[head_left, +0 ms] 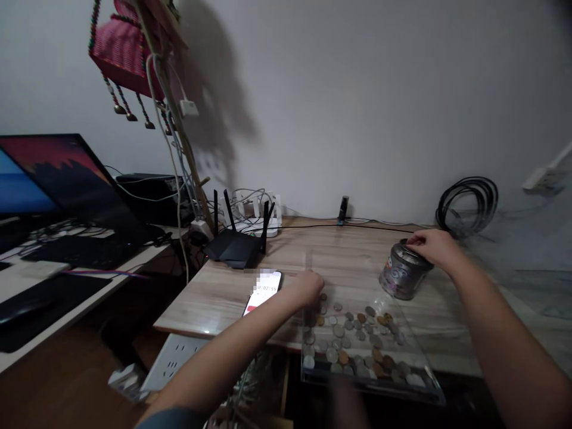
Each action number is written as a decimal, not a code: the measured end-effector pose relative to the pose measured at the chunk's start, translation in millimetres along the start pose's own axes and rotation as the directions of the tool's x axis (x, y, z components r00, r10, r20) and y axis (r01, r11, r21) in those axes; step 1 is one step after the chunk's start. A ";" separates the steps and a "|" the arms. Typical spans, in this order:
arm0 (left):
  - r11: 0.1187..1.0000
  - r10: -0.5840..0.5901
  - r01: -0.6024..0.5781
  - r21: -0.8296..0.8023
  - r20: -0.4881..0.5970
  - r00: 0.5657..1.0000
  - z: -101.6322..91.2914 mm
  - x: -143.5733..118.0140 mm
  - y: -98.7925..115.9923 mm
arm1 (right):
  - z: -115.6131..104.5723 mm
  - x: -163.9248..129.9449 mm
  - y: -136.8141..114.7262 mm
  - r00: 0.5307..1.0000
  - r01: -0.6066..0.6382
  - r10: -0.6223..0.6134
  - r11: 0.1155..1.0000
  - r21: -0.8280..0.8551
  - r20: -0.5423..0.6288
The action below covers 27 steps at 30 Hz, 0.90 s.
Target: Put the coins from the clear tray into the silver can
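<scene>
Left hand point(307, 288) down at the near-left corner of the clear tray point(429, 390), fingers curled over the coins point(353, 342) spread inside. Right hand point(435, 246) gripping the top of a tilted metal can point(402, 275), just beyond the tray on the wooden table point(214, 295). Phone point(263, 291) lit beside the left hand; black router point(236, 244) farther back.

Layout on the table point(357, 256). The tray point(420, 387) lies at the near edge with coins point(353, 339) in it. The tin point(403, 271) stands at 1 o'clock from the tray, under the right hand point(435, 245). The left hand point(308, 288) sits at the tray's 10 o'clock corner, apparently touching it. The phone point(263, 292) lies at 9 o'clock of that hand; the router point(235, 245) stands at 11 o'clock from the phone.
</scene>
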<state>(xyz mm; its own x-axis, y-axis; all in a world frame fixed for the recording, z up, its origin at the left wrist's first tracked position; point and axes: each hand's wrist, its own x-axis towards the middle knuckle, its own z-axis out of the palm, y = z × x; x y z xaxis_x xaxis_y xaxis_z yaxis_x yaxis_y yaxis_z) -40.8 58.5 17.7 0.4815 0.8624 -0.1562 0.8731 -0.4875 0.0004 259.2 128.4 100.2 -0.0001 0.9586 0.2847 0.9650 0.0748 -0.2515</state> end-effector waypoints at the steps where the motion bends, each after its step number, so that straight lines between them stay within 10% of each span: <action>1: 1.000 0.013 -0.013 0.029 0.015 1.000 1.3 1.1 2.3 | -0.6 -4.6 -5.3 0.998 0.007 -0.007 1.000 -0.011 -0.064; 4: 0.998 0.034 -0.038 0.058 0.076 0.997 2.1 6.4 8.9 | 11.6 -32.9 -33.7 0.981 0.103 -0.090 0.993 0.065 -0.171; 6: 0.996 0.044 -0.052 0.068 0.117 0.992 0.2 9.8 11.9 | 34.3 -62.8 -59.2 0.965 0.246 -0.260 0.948 0.203 0.044; 8: 0.995 0.063 -0.073 0.074 0.130 0.989 -2.4 12.5 13.7 | 63.7 -94.6 -82.3 0.835 0.364 -0.451 0.882 0.300 0.315; 11: 0.989 0.077 -0.100 0.111 0.191 0.979 -5.8 16.8 14.4 | 101.9 -129.3 -101.8 0.743 0.413 -0.515 0.855 0.313 0.427; 18: 0.967 0.125 -0.188 0.172 0.321 0.939 -2.9 33.4 6.5 | 114.6 -140.0 -106.6 0.737 0.387 -0.481 0.876 0.286 0.476; 27: 0.974 0.142 -0.175 0.145 0.212 0.967 0.2 26.9 1.6 | 111.9 -148.0 -115.9 0.773 0.369 -0.425 0.905 0.211 0.471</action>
<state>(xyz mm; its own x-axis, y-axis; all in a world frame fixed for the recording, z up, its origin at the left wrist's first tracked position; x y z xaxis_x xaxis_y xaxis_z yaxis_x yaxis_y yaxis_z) -26.5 80.9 13.3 0.5734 0.7357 -0.3604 0.7551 -0.6453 -0.1157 118.0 8.6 -16.3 -0.5336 0.8387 -0.1092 0.8183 0.4793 -0.3173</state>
